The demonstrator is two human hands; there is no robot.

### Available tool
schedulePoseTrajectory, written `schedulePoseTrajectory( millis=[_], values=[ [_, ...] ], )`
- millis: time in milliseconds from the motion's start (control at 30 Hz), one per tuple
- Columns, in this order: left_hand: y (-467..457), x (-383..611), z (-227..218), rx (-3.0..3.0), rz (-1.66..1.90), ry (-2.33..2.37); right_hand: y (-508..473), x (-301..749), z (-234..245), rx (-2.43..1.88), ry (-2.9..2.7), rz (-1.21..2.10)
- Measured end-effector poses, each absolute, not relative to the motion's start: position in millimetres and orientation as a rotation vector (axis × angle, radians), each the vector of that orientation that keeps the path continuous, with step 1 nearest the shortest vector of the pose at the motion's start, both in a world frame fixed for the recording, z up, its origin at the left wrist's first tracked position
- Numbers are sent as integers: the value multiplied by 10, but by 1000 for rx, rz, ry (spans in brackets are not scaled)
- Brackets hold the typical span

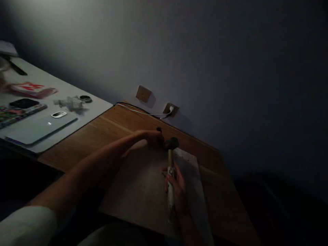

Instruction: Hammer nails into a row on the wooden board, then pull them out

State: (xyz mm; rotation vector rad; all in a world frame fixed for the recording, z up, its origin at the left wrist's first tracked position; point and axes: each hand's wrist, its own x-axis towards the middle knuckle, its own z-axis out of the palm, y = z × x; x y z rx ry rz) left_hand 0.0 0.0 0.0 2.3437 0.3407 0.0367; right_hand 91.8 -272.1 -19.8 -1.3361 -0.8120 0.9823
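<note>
My right hand (pixel 179 189) is wrapped round the pale handle of a hammer (pixel 170 201). The dark hammer head points away from me, over the far part of a flat board (pixel 138 191). At the board's far edge, close to the left of the hammer head, my left hand (pixel 154 138) is closed. A small dark tip shows just above its fingers, but deep shadow hides what it grips. The board lies on a brown wooden table (pixel 97 136), its right side paler than the rest.
A white table (pixel 97 102) adjoins on the left, bearing a closed laptop (pixel 41 128), a red-and-white packet (pixel 32 89), crumpled clear plastic (pixel 70 103) and a small round object (pixel 85 98). Behind, a white cable (pixel 143 112) runs to a wall socket (pixel 170 109).
</note>
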Motion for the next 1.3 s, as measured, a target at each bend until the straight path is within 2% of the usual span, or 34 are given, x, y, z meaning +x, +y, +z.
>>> schedulePoseTrajectory(
  millis=[1300],
  values=[
    [20,2,-32,2369,65,369,-2730,912,-230,-1413,-862,950]
  ],
)
